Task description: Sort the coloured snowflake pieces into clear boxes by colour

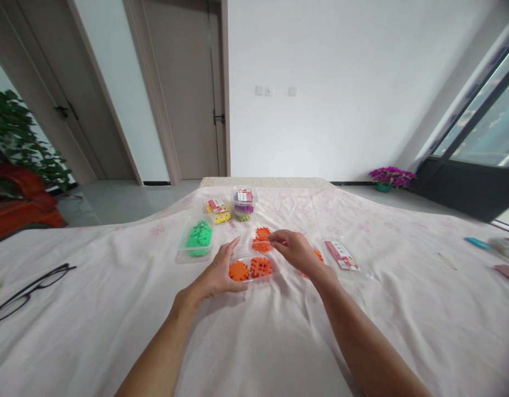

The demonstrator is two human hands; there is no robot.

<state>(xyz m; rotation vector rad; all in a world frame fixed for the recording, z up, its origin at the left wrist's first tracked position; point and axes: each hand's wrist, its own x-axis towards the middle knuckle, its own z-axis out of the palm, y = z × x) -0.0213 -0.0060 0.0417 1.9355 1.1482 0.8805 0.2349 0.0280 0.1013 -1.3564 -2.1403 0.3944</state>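
Observation:
My left hand (221, 271) grips the left end of a clear plastic box (276, 270), thumb on the near side and fingers on the far side. Inside the box lie orange interlocking toy pieces (261, 267), one solid and one with a grid of holes. My right hand (293, 248) is closed in a pinch at the far right of the box. Its fingertips are beside more orange pieces (262, 234); what they hold, if anything, is hidden. Other orange pieces (318, 255) show partly behind my right wrist.
A clear lid with a paper label (342, 255) lies to the right. At the left stands a tray of green pieces (199, 238). Behind are a yellow-piece box (217, 207) and a box of purple and green pieces (244, 204). Glasses (29, 289) lie far left.

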